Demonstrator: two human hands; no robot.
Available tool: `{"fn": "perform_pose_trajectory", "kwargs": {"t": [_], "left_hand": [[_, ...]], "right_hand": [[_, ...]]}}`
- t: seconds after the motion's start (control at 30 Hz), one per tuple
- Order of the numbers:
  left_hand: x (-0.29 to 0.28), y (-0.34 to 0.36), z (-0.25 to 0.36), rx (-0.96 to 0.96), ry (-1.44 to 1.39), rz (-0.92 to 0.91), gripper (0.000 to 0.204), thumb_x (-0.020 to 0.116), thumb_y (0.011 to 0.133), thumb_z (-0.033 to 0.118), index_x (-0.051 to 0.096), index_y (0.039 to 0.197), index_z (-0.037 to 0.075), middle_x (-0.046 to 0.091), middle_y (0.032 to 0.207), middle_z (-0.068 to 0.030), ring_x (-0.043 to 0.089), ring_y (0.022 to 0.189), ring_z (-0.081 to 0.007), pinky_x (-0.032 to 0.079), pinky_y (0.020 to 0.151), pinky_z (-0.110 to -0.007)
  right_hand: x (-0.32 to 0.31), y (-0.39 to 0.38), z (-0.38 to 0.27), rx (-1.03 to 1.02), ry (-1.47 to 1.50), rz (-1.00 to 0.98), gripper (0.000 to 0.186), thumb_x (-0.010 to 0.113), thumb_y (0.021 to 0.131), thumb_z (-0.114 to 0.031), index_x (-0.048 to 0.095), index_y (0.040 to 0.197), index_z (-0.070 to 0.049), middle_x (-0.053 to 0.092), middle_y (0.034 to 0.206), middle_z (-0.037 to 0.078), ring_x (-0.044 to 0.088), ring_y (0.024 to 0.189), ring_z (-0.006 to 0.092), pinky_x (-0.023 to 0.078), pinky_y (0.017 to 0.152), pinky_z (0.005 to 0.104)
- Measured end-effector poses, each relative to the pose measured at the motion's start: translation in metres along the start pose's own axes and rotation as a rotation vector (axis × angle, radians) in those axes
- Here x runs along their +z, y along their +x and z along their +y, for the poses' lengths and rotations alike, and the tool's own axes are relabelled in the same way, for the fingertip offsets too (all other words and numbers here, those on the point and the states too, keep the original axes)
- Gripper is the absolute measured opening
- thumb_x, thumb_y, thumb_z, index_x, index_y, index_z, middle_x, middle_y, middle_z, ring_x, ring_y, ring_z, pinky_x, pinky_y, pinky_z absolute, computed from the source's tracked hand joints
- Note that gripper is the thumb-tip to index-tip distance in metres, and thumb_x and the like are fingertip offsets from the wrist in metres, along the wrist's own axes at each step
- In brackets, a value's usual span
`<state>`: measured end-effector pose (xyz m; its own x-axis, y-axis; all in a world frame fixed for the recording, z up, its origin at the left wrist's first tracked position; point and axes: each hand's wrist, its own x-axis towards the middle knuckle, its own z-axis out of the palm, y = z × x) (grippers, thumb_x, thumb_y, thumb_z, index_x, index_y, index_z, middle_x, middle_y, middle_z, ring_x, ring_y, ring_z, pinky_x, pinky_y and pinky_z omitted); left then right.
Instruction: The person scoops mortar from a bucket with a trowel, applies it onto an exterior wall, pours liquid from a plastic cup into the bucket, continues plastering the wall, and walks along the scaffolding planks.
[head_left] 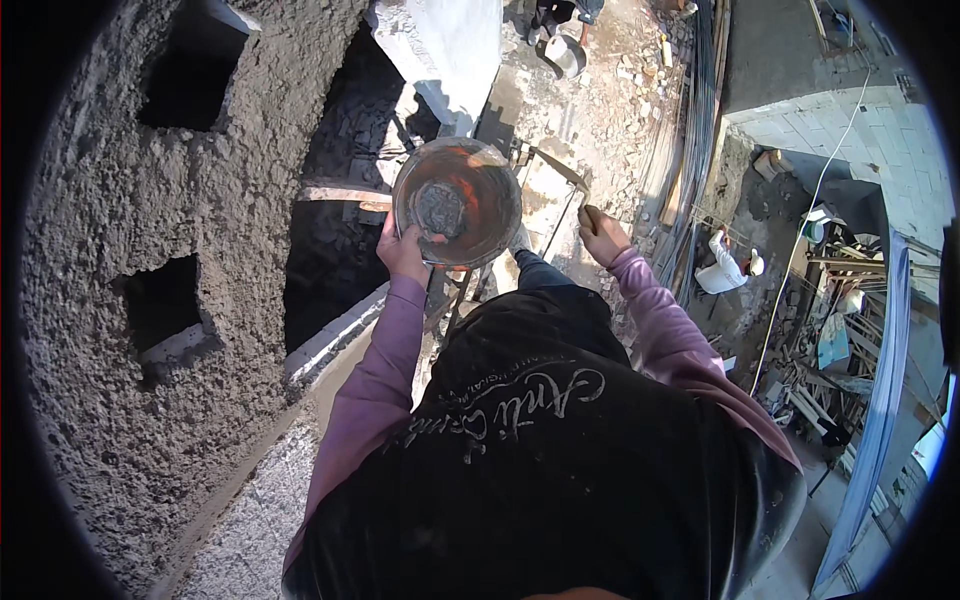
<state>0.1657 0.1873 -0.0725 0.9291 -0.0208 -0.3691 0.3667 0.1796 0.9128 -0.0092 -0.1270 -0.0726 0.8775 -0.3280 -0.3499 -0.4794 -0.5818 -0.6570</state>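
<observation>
My left hand point(403, 253) grips the near left rim of a round bucket point(405, 190). Grey smears coat its orange inside, and a lump of grey mortar point(438, 207) lies at the bottom. To the right of the bucket, my right hand point(604, 238) is closed around the handle of a trowel point(560, 169). The trowel's thin blade, seen nearly edge-on, points forward and left toward the bucket without touching it.
A rough, mortar-splashed wall point(110, 240) with dark square openings rises at left. A wooden beam point(345, 193) meets the bucket's left side. Far below, another person point(728, 262) is beside long rods point(705, 110), a hanging cord point(813, 200) and scattered planks point(865, 350).
</observation>
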Motion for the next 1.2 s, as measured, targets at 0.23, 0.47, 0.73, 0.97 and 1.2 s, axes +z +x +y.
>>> {"fn": "perform_pose_trajectory", "kwargs": {"t": [0.23,0.47,0.73,0.97,1.2], "left_hand": [[0.04,0.01,0.052,0.154,0.122,-0.225,0.054,0.056,0.075,-0.013,0.057,0.129,-0.003,0.068,0.103,-0.005,0.063,0.087,-0.0089,0.051,0.078,-0.024],[0.024,-0.006,0.096,0.379,0.162,-0.126,0.054,0.055,0.073,-0.013,0.061,0.125,-0.002,0.068,0.097,-0.002,0.058,0.079,-0.0048,0.046,0.073,-0.019],[-0.01,-0.017,0.106,0.384,0.049,-0.149,0.054,0.054,0.072,-0.015,0.059,0.125,-0.005,0.067,0.108,-0.0049,0.062,0.093,-0.0088,0.049,0.082,-0.023],[-0.01,-0.033,0.122,0.483,0.094,-0.168,0.053,0.056,0.071,-0.012,0.059,0.124,-0.008,0.067,0.113,-0.0086,0.062,0.098,-0.0104,0.048,0.087,-0.024],[-0.001,-0.058,0.14,0.584,0.362,-0.098,0.052,0.056,0.071,-0.011,0.059,0.123,-0.009,0.067,0.113,-0.0086,0.062,0.098,-0.0108,0.048,0.087,-0.024]], "right_hand": [[0.002,0.086,-0.128,-0.436,-0.469,-0.121,0.048,0.054,0.075,-0.012,0.054,0.121,0.003,0.064,0.088,0.027,0.066,0.078,0.0397,0.053,0.069,0.0478],[-0.011,0.081,-0.158,-0.849,-0.673,-0.238,0.043,0.054,0.075,-0.013,0.055,0.111,0.011,0.062,0.093,0.028,0.067,0.076,0.0384,0.055,0.068,0.0459],[-0.024,0.049,-0.209,-0.53,-0.707,-0.492,0.046,0.056,0.08,-0.018,0.055,0.121,0.004,0.06,0.105,0.022,0.066,0.095,0.0369,0.054,0.08,0.0455],[-0.01,0.017,-0.207,-0.599,-0.762,-0.456,0.05,0.057,0.079,-0.015,0.051,0.123,0.008,0.061,0.107,0.024,0.066,0.092,0.0365,0.054,0.078,0.0458],[0.007,0.008,-0.214,-0.634,-0.561,-0.102,0.043,0.056,0.078,-0.013,0.057,0.116,0.007,0.065,0.105,0.024,0.069,0.083,0.038,0.056,0.074,0.0451]]}}
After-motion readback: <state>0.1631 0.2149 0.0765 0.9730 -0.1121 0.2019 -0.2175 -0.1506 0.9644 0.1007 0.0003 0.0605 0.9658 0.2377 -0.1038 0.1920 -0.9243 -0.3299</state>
